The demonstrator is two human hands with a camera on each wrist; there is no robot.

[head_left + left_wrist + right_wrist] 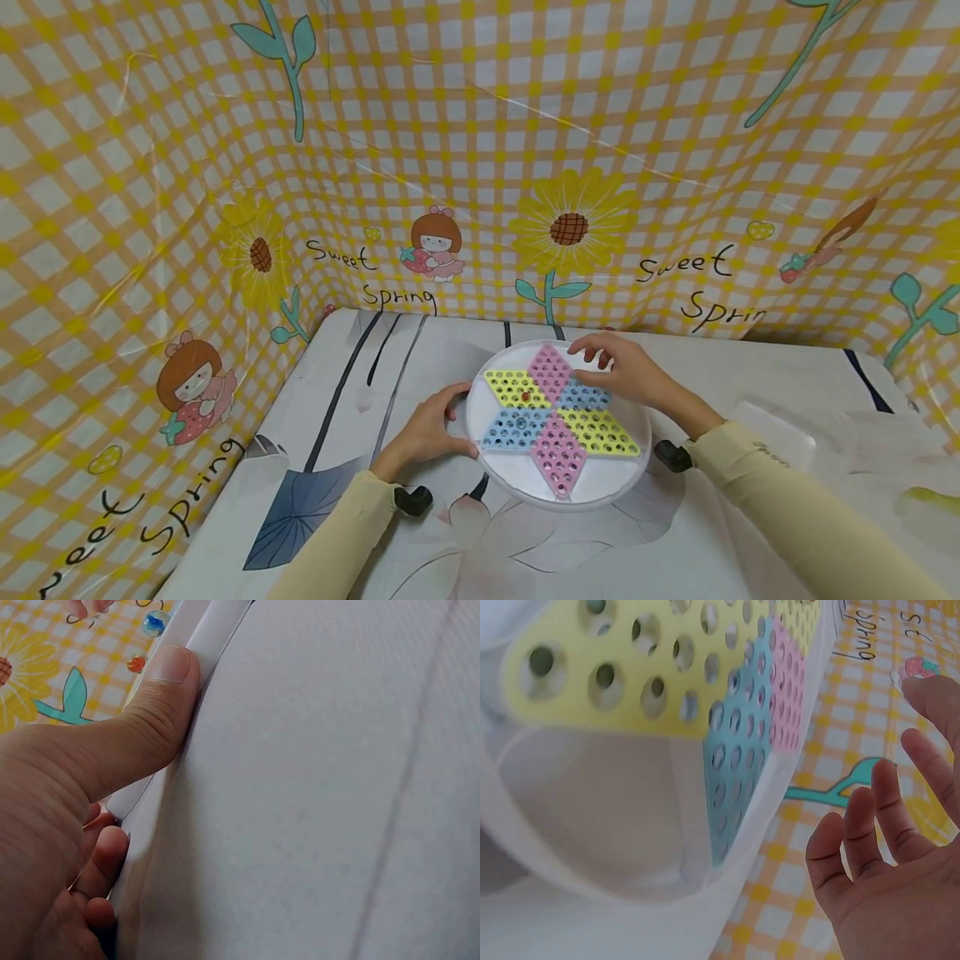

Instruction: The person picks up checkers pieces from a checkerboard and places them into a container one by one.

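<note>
A round white Chinese checkers board lies on the table, its star of perforated pink, yellow and blue sections facing up. An orange marble sits on the left yellow section, and a clear marble with blue inside on the left blue one. My left hand grips the board's left rim; in the left wrist view its thumb lies along the edge, with curled fingers at the side. Over the board's far right part hovers my right hand, its fingers loosely bent and nothing visible in them.
A translucent rectangular plastic piece lies on the table right of the board, beside my right forearm. Yellow checked cloth hangs behind the table and along its left side. The table cover has a printed flower pattern.
</note>
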